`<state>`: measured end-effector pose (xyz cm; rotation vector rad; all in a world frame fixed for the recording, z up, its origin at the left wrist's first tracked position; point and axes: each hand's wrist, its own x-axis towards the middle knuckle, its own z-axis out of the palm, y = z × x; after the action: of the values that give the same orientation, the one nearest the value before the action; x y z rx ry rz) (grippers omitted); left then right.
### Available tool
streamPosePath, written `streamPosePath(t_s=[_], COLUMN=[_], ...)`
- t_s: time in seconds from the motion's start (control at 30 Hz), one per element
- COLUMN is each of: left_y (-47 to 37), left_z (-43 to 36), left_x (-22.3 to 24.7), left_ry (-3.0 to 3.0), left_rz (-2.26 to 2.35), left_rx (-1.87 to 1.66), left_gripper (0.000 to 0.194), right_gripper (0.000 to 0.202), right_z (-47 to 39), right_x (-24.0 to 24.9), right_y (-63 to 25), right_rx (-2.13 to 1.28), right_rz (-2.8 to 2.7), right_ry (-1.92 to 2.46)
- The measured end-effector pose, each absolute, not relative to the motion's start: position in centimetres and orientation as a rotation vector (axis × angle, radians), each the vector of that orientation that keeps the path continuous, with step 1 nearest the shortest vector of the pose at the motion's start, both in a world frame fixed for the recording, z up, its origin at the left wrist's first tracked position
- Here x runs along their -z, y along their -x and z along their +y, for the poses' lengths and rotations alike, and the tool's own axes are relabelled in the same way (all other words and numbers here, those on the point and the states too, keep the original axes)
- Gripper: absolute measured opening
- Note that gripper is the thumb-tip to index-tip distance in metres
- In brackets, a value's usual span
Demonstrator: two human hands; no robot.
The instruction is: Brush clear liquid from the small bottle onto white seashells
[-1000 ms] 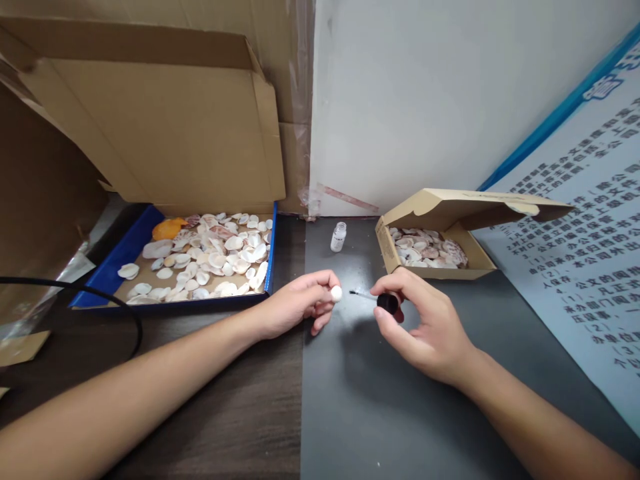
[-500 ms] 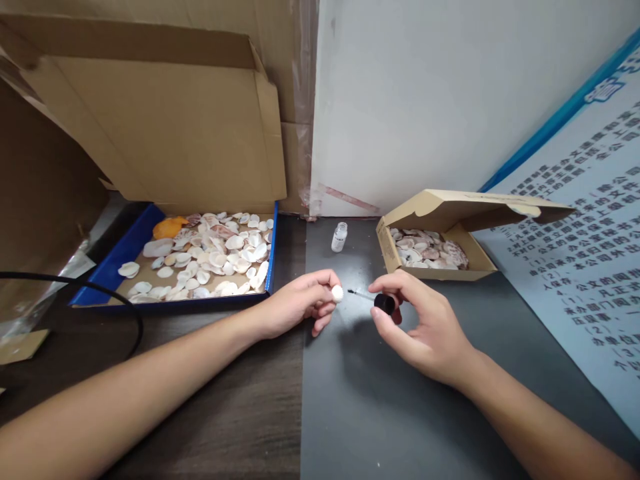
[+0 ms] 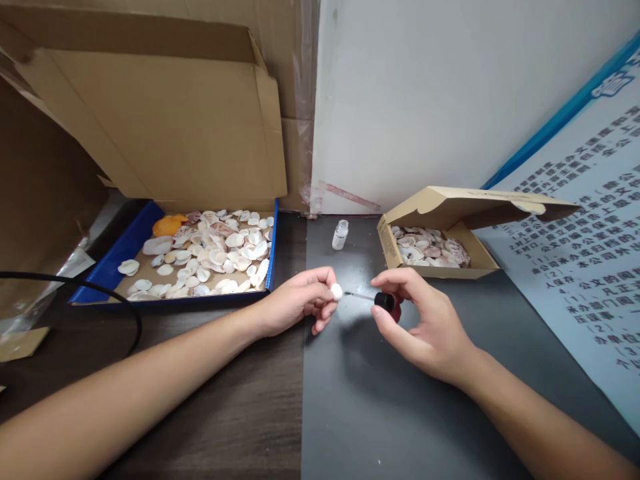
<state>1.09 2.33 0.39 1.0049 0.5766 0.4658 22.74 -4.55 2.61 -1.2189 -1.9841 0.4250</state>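
A small white shell (image 3: 337, 291) is pinched between the thumb and fingers of my left hand (image 3: 305, 300). My right hand (image 3: 420, 320) grips a black cap (image 3: 384, 302) with a thin brush (image 3: 359, 295) sticking out to the left. The brush tip is close beside the shell; whether they touch is hard to tell. Behind the hands, a small clear bottle (image 3: 340, 236) with a white label stands uncapped on the dark grey mat (image 3: 345, 413).
On the left, an open blue-edged box (image 3: 271, 267) holds many shells and an orange one (image 3: 169, 225). A smaller cardboard box (image 3: 445, 273) with shells stands at the right, its lid raised. A black cable (image 3: 100, 288) curves at far left. A printed sheet (image 3: 590, 267) is at far right.
The brush tip has moved slightly left, closer to the shell. Both hands keep their grips, and the view has shifted slightly.
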Motion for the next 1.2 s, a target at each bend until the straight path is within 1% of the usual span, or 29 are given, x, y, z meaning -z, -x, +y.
streamPosePath(t_s=[0.13,0.27,0.4,0.53,0.87,1.03,1.2], left_y=[-1.10,-1.10,-1.08,-1.05,-0.98,-0.94,-0.96], left_z=[2.37,2.40,2.40,2.38,2.53,2.53,2.58], left_x=[-0.39,-0.40,-0.38,-0.42,-0.46,-0.51,-0.44], left_ry=[-1.006,-1.004,-0.993,-0.973,-0.922,-0.898,-0.886], left_rz=[0.583,0.577,0.576,0.584,0.570,0.572,0.562], left_rx=[-0.473,-0.468,-0.475,-0.472,-0.491,-0.503,-0.502], left_gripper=[0.016,0.017,0.016,0.017,0.012,0.012,0.011], right_gripper=[0.020,0.021,0.013,0.015,0.010,0.011,0.011], right_z=[-4.59,-4.58,-4.53,-4.50,-4.57,-4.52,-4.51], right_x=[-2.65,-2.81,-3.03,-3.01,-3.07,-3.15,-3.20], right_y=[-22.79,-22.75,-22.70,-22.64,-22.57,-22.50,-22.46], right_rx=[-0.436,-0.413,-0.410,-0.390,-0.344,-0.357,-0.358], right_rz=[-1.980,-2.002,-2.021,-2.031,-2.051,-2.043,-2.044], right_ry=[1.189,1.227,1.193,1.208,1.187,1.125,1.180])
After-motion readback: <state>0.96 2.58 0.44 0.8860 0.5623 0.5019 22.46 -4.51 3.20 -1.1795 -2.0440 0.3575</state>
